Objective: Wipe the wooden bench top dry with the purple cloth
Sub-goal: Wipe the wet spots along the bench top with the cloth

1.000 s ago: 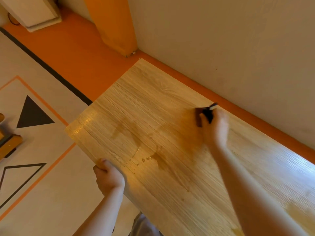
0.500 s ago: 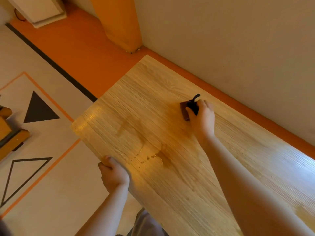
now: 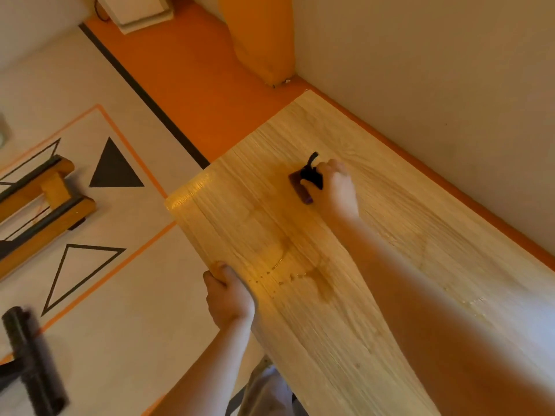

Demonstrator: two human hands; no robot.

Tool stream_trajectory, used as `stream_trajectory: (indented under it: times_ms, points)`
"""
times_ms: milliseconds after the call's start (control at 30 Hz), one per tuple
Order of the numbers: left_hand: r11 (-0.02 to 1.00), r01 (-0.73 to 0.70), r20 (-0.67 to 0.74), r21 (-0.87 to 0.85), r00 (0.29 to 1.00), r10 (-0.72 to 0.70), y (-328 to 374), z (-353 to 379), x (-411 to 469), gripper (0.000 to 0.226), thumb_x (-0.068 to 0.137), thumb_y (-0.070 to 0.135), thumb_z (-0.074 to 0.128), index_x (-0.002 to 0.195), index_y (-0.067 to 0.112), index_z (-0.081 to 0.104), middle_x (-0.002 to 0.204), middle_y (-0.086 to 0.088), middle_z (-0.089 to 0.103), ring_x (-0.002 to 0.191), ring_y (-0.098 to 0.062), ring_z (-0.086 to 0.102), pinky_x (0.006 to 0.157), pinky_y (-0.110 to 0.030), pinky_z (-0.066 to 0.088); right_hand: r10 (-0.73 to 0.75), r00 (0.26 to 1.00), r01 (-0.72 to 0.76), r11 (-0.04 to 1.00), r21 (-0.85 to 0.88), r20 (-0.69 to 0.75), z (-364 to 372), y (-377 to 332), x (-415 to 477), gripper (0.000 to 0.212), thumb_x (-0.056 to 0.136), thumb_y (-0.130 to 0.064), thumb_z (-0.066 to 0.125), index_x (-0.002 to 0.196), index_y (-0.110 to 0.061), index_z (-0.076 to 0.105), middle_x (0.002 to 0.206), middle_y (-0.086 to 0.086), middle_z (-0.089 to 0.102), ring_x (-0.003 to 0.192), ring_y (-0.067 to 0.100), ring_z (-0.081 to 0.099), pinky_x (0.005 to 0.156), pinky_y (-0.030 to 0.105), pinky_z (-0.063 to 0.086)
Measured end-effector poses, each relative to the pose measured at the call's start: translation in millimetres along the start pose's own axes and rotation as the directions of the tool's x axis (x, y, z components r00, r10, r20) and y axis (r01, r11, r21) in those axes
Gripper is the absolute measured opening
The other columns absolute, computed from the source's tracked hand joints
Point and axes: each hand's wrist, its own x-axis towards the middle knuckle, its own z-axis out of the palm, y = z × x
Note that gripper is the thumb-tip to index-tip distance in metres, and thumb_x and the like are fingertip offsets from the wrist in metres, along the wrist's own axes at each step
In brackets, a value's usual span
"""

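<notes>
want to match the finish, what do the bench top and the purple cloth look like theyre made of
The bench top: light wood or wood-look laminate, by the fine straight grain lines; smooth with a mild sheen where damp patches glint. The purple cloth: soft matte fabric, bunched under the right hand; weave too small to tell.

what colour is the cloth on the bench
The cloth is dark purple, almost black where bunched; the head view shows it.

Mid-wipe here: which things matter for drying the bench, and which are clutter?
In the job: purple cloth in right hand; wooden bench top, gripped by left hand; wet patch.
Lying about: wooden frame, black tool, white box on floor.
</notes>
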Motion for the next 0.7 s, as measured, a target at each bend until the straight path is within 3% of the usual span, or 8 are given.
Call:
stream_trajectory:
  times_ms: [100, 200, 300, 367, 433, 567, 633, 700]
  points:
    - [1.000, -0.013, -0.008, 0.004, 1.000, 0.013, -1.0, 0.1, 2.0, 0.043, 0.098, 0.047, 0.027, 0.113, 0.014, 0.050, 0.081, 0.000, 0.053, 0.081, -0.033, 0.053, 0.078, -0.048, 0.048, 0.066, 0.996, -0.064, 0.997, 0.030, -0.064, 4.6, -0.5, 11.4, 0.021, 0.085, -0.013, 0.063, 0.104, -0.003, 0.061, 0.108, 0.010, 0.053, 0.102, 0.030, 0.049, 0.082, 0.041, 0.047]
    - [1.000, -0.013, -0.009, -0.002, 1.000, 0.013, 0.0, -0.8, 0.8, 0.043, 0.098, 0.049, 0.027, 0.112, 0.016, 0.051, 0.092, -0.005, 0.056, 0.084, -0.034, 0.055, 0.080, -0.049, 0.048, -0.129, 0.990, 0.125, 0.990, 0.065, 0.061, 46.0, -38.7, -18.7, 0.025, 0.087, -0.017, 0.063, 0.109, -0.006, 0.061, 0.108, 0.008, 0.052, 0.101, 0.027, 0.048, 0.076, 0.033, 0.042]
    - [1.000, -0.013, -0.005, 0.003, 1.000, 0.013, 1.5, -1.9, -0.2, 0.040, 0.099, 0.047, 0.027, 0.110, 0.017, 0.050, 0.094, -0.005, 0.053, 0.083, -0.032, 0.051, 0.077, -0.042, 0.045, -0.320, 0.911, 0.295, 0.947, 0.129, 0.260, 74.2, -78.1, -48.4, 0.031, 0.089, -0.020, 0.061, 0.117, -0.007, 0.059, 0.112, 0.008, 0.052, 0.106, 0.028, 0.047, 0.080, 0.031, 0.039]
    - [1.000, -0.019, -0.003, 0.004, 1.000, 0.019, 3.1, -2.2, -1.1, 0.038, 0.100, 0.046, 0.027, 0.108, 0.017, 0.050, 0.093, -0.004, 0.052, 0.083, -0.031, 0.049, 0.075, -0.040, 0.042, -0.357, 0.876, 0.342, 0.934, 0.104, 0.324, 69.8, -81.3, -40.4, 0.032, 0.090, -0.023, 0.059, 0.119, -0.008, 0.057, 0.114, 0.008, 0.050, 0.107, 0.027, 0.047, 0.082, 0.033, 0.041]
    - [1.000, -0.016, 0.018, -0.021, 1.000, 0.016, 2.7, -2.0, -2.1, 0.034, 0.100, 0.045, 0.027, 0.104, 0.019, 0.048, 0.087, 0.000, 0.051, 0.081, -0.029, 0.049, 0.073, -0.038, 0.039, -0.311, 0.909, 0.305, 0.950, 0.065, 0.279, 57.3, -65.2, -16.8, 0.031, 0.090, -0.023, 0.059, 0.118, -0.008, 0.057, 0.114, 0.008, 0.050, 0.104, 0.026, 0.050, 0.075, 0.030, 0.039]
    - [0.998, -0.016, 0.035, -0.065, 0.999, 0.018, 3.3, -2.9, -2.0, 0.034, 0.100, 0.045, 0.028, 0.103, 0.018, 0.049, 0.079, 0.006, 0.050, 0.077, -0.026, 0.050, 0.072, -0.037, 0.038, -0.067, 0.997, 0.066, 0.997, 0.031, 0.037, 31.1, -32.0, 21.9, 0.024, 0.089, -0.018, 0.060, 0.110, -0.005, 0.060, 0.112, 0.009, 0.053, 0.095, 0.026, 0.056, 0.069, 0.026, 0.040]
    - [0.995, -0.010, 0.043, -0.097, 0.999, 0.014, 2.8, -3.4, -2.6, 0.033, 0.101, 0.044, 0.028, 0.102, 0.018, 0.049, 0.078, 0.010, 0.049, 0.071, -0.020, 0.049, 0.071, -0.036, 0.036, -0.063, 0.997, 0.060, 0.996, 0.062, 0.045, 37.9, -43.1, 11.5, 0.023, 0.089, -0.018, 0.060, 0.109, -0.006, 0.060, 0.110, 0.005, 0.052, 0.088, 0.020, 0.055, 0.064, 0.017, 0.039]
    - [0.988, 0.008, 0.054, -0.153, 0.999, 0.000, 2.0, -4.2, -4.1, 0.033, 0.102, 0.043, 0.026, 0.100, 0.020, 0.049, 0.078, 0.011, 0.050, 0.070, -0.012, 0.050, 0.072, -0.034, 0.036, -0.181, 0.973, 0.163, 0.978, 0.128, 0.144, 60.2, -65.3, -15.8, 0.023, 0.088, -0.021, 0.062, 0.108, -0.009, 0.061, 0.109, 0.003, 0.053, 0.085, 0.015, 0.054, 0.062, 0.013, 0.039]
